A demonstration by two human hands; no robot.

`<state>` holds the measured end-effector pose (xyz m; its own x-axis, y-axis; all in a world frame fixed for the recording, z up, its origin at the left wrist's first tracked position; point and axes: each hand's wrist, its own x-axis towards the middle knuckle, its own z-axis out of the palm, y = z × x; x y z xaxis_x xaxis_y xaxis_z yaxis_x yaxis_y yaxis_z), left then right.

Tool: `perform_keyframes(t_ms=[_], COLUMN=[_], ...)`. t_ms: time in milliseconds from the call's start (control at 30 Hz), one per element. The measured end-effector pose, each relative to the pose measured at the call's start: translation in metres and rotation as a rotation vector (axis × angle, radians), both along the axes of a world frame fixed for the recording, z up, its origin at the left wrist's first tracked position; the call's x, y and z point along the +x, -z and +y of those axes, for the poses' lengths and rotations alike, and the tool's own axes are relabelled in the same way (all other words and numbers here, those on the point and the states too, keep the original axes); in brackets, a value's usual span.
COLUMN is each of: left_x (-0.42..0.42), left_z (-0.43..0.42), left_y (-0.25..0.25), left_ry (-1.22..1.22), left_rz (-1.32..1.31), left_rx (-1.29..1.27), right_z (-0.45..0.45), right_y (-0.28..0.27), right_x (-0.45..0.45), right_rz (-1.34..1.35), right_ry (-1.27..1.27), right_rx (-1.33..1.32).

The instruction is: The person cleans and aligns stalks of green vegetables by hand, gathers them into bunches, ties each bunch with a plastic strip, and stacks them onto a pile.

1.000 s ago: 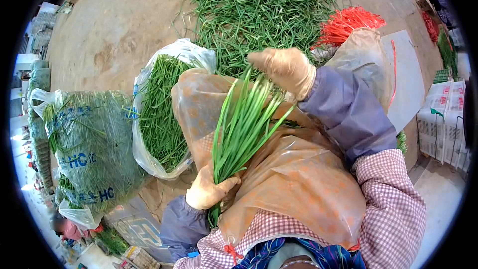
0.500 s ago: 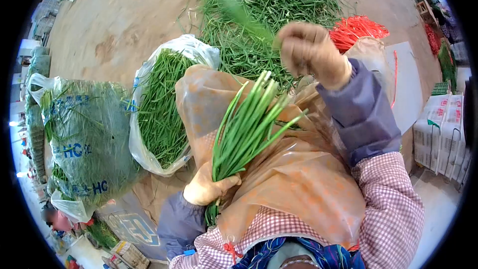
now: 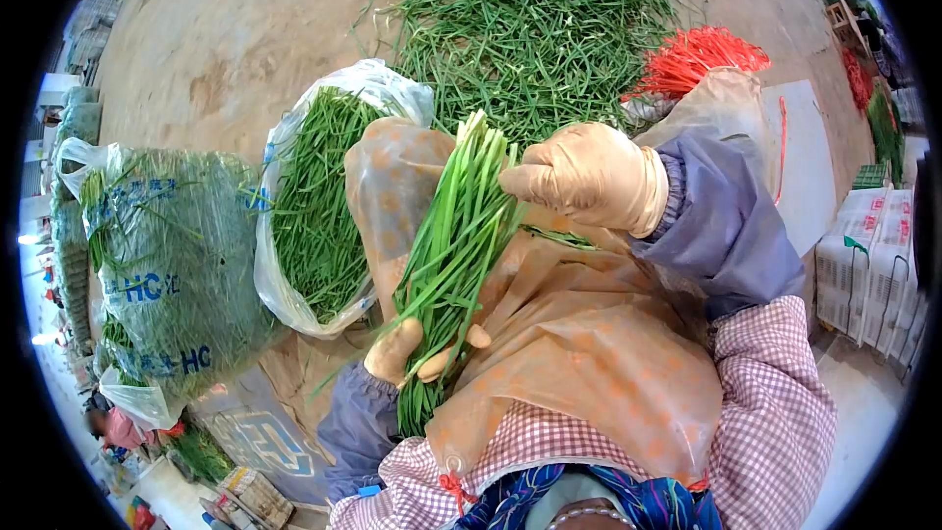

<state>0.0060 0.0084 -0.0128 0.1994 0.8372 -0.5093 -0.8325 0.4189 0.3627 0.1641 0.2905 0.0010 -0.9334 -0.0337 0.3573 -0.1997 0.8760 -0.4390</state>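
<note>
A bundle of long green stalks (image 3: 453,226) with pale ends lies over the orange-patterned plastic apron (image 3: 589,334). My gloved left hand (image 3: 417,348) holds its lower part, thumb and fingertips showing around the stalks. At the pale upper end, my gloved right hand (image 3: 589,177) has its fingers curled together against the bundle's right side; whether stalks are pinched in them is hidden. A few short green pieces (image 3: 557,236) rest on the apron below the right hand.
Loose green stalks (image 3: 530,29) form a large pile ahead. Red ties (image 3: 697,59) lie to its right. An open plastic bag (image 3: 319,206) of greens and a filled bag (image 3: 182,265) stand left. White crates (image 3: 868,260) are at right. Another person (image 3: 123,429) is far left.
My right hand swung up over the pile and came back down beside the bundle's pale end. The bundle looks fuller, with more stalks lying across it, and my left hand's fingers have loosened around it.
</note>
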Motion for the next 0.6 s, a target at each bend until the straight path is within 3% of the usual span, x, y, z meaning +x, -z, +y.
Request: perform_keyframes(t_ms=[67,133,233,333,367,433,500,533,600], left_x=[0.000,-0.002,-0.003,0.000,-0.001,0.001,0.005,0.006,0.008], left_z=[0.004,0.003,0.004,0.003,0.003,-0.001,-0.001,0.001,0.003], left_y=[-0.007,-0.006,-0.008,-0.007,-0.004,0.000,-0.005,-0.007,-0.009], left_ry=[0.048,0.161,0.167,0.118,0.115,0.107,0.070,0.073,0.063], left_rz=[0.128,0.227,0.254,0.275,0.268,0.254,0.285,0.311,0.315], left_rx=[0.034,-0.088,-0.183,-0.183,-0.191,-0.209,-0.251,-0.265,-0.247], right_z=[0.001,0.002,-0.009,-0.005,0.001,0.029,0.047,0.043,0.021], right_y=[0.002,0.007,0.003,0.040,0.043,0.035,0.034,0.030,0.024], right_x=[0.000,0.002,0.002,0.000,0.005,0.019,0.037,0.045,0.057], right_rz=[0.055,0.084,0.001,0.325,0.286,0.109,0.052,0.057,-0.060], right_ry=[0.032,0.060,0.269,0.529,0.624,0.902,1.017,1.045,0.820], right_rx=[0.086,0.121,-0.123,-0.613,-0.783,-0.645,0.512,0.480,-0.397])
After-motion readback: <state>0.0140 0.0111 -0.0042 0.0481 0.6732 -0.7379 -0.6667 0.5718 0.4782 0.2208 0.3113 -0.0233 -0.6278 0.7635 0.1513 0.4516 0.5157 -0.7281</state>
